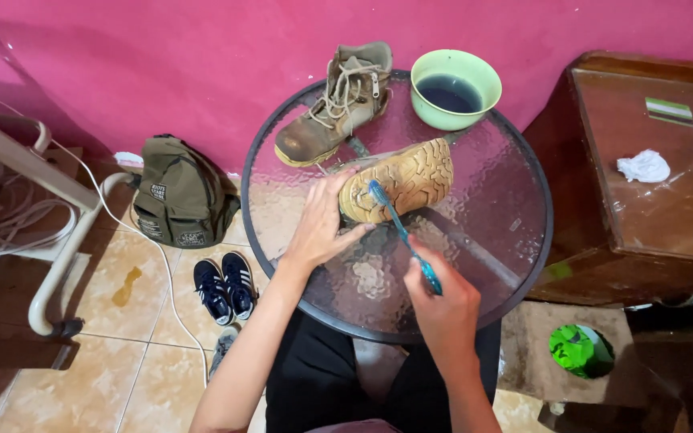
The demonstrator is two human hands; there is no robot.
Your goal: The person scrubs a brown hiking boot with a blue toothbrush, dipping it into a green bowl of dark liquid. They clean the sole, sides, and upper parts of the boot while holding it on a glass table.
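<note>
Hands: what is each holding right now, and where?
Left hand grips the boot at its toe; right hand holds the toothbrush by its handle end.

Left hand point(320, 228) steadies boot point(399, 188); right hand point(441, 309) holds toothbrush point(403, 232) against sole.

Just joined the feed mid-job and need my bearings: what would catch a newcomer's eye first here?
The boot lying sole-up in the middle of the round glass table, steadied at its toe by the left hand while the right hand presses a blue toothbrush to the tread. Behind it, the second boot stands upright beside a green bowl of dark liquid. On the floor at left lie dark sneakers and an olive backpack.
</note>
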